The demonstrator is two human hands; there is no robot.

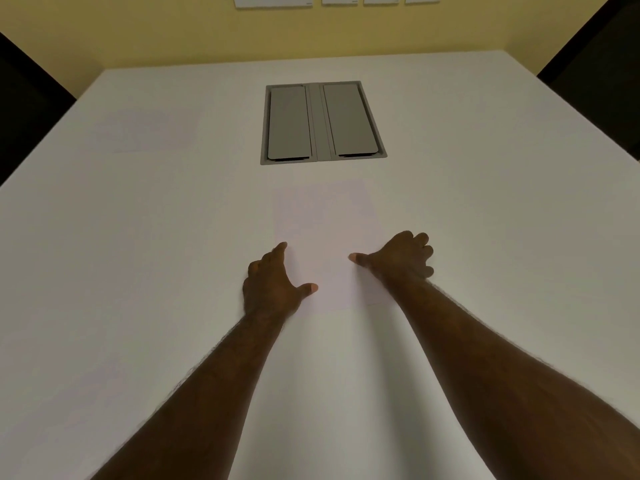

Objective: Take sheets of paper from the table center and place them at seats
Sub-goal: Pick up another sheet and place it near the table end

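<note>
A faint white sheet of paper (327,223) lies flat at the middle of the white table (138,271), just in front of the grey hatch. My left hand (273,285) rests at the sheet's left edge, fingers together and thumb spread onto the paper. My right hand (401,258) sits at the sheet's right edge, fingers curled on the table and thumb pointing inward over the paper. Neither hand has lifted the sheet. Another pale sheet (149,131) lies flat at the far left of the table.
A grey recessed cable hatch (323,123) with two closed lids sits in the table beyond the paper. Dark chairs stand at the far left (24,109) and far right (602,74). A yellow wall with white socket plates (273,0) is behind.
</note>
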